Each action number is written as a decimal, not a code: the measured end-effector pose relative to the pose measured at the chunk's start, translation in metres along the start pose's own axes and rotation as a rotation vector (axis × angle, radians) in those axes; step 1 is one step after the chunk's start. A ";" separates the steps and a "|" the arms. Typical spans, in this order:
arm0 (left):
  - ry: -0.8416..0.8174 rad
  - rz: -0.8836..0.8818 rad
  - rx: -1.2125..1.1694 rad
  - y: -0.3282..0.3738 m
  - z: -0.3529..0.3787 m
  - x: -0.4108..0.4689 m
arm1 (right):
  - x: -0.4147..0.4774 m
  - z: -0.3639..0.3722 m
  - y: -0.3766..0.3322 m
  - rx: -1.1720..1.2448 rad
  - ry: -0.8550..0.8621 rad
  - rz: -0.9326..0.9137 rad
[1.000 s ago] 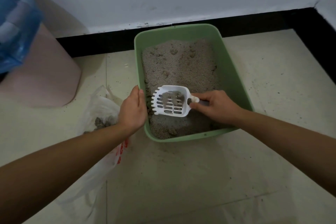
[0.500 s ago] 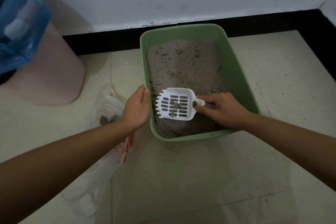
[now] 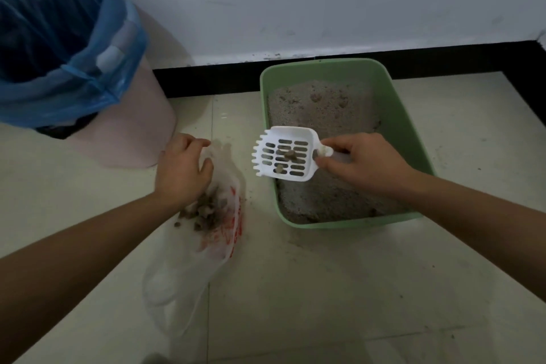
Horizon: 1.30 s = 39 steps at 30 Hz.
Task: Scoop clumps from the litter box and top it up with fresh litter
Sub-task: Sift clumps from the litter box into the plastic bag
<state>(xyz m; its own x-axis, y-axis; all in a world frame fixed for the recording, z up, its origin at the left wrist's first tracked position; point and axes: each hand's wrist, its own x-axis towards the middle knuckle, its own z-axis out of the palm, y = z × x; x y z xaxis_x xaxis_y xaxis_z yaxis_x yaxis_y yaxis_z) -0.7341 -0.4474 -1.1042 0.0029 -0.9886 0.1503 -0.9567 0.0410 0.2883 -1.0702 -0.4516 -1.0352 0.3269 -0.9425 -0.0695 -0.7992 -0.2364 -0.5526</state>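
Floor: pale tiles meeting a black skirting strip below a white wall; loose grains lie scattered near the box.
Litter box: green plastic tray on the floor, its far end close to the skirting, filled with grey-beige litter that is dimpled and uneven, with a couple of small lumps near the far end.
Scoop: white slotted scoop held level over the box's left rim, toothed edge pointing left toward the bag; two small brown clumps sit on its slots.
Right hand: right hand above the box's near half, fingers pinched tight on the scoop's short handle, thumb and forefinger closed around it.
Plastic bag: thin clear bag with red print lying on the floor just left of the box; a pile of brown collected clumps shows through it.
Left hand: left hand at the bag's far end, fingers curled narrow and gripping the film at the bag's mouth, holding it up off the floor.
Bin: pink waste bin with a blue liner, standing at the far left by the wall, near the left hand but apart from it.
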 end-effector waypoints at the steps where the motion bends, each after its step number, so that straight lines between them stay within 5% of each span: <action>1: -0.027 -0.017 0.054 -0.009 -0.002 -0.002 | 0.005 0.000 -0.014 -0.076 0.003 -0.026; 5: -0.261 -0.232 0.016 -0.029 -0.010 -0.010 | 0.021 0.019 -0.082 -0.343 -0.126 -0.129; 10: -0.156 -0.299 -0.116 -0.034 -0.012 -0.010 | 0.021 0.061 -0.135 -0.785 -0.157 -0.542; 15: -0.174 -0.303 -0.140 -0.034 -0.009 -0.008 | 0.023 0.069 -0.137 -0.921 -0.172 -0.667; 28: -0.087 -0.234 -0.057 -0.002 0.000 -0.001 | 0.030 -0.004 -0.040 -0.100 0.088 -0.069; 32: -0.034 -0.157 -0.208 0.031 0.004 0.001 | 0.012 -0.023 0.003 -0.090 0.136 0.026; 39: -0.234 -0.157 -0.419 0.092 0.026 -0.003 | -0.024 -0.038 0.069 -0.285 0.035 0.029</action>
<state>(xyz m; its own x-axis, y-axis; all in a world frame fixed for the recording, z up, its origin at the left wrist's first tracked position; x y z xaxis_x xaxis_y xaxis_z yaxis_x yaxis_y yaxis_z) -0.8301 -0.4448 -1.1026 0.0265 -0.9915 -0.1276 -0.7504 -0.1041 0.6527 -1.1526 -0.4542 -1.0403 0.2883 -0.9562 -0.0498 -0.9191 -0.2618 -0.2945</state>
